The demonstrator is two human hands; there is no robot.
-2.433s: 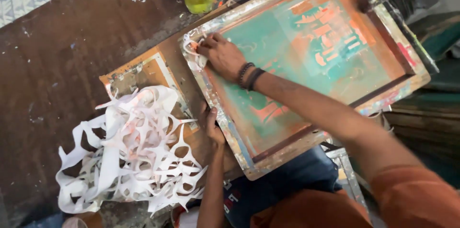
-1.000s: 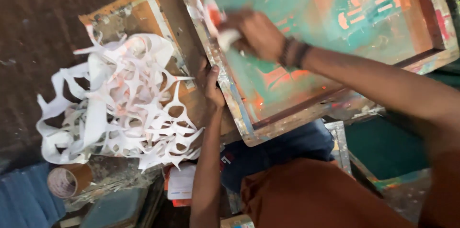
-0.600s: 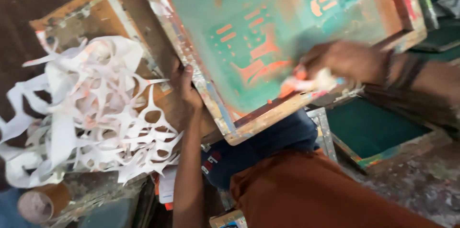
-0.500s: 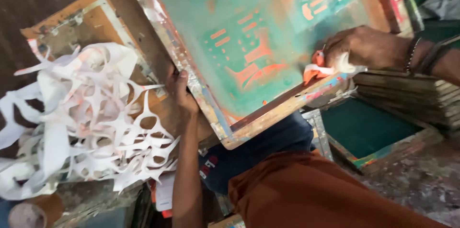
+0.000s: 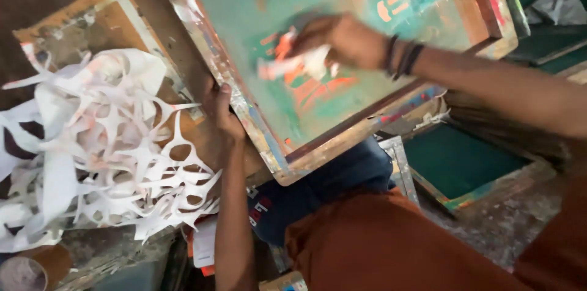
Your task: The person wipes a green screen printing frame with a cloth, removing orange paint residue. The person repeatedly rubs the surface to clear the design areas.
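A wooden-framed printing screen [image 5: 244, 104] with teal mesh and orange ink marks lies tilted in front of me. My left hand [image 5: 221, 107] grips its left frame edge from the side. My right hand [image 5: 345, 37], with dark bands on the wrist, is over the mesh and holds a crumpled white rag [image 5: 299, 65] stained orange, pressed against the mesh. The rag and hand are blurred by motion.
A heap of cut-out white paper scraps [image 5: 104, 150] lies at the left on a wooden board [image 5: 79, 19]. A second screen frame with green mesh [image 5: 458, 162] sits lower right. A brown tape roll [image 5: 33, 266] is at the bottom left corner.
My right hand with the rag has swept from the screen's upper left to its lower right edge and back toward the middle. My left hand has kept its hold on the frame.
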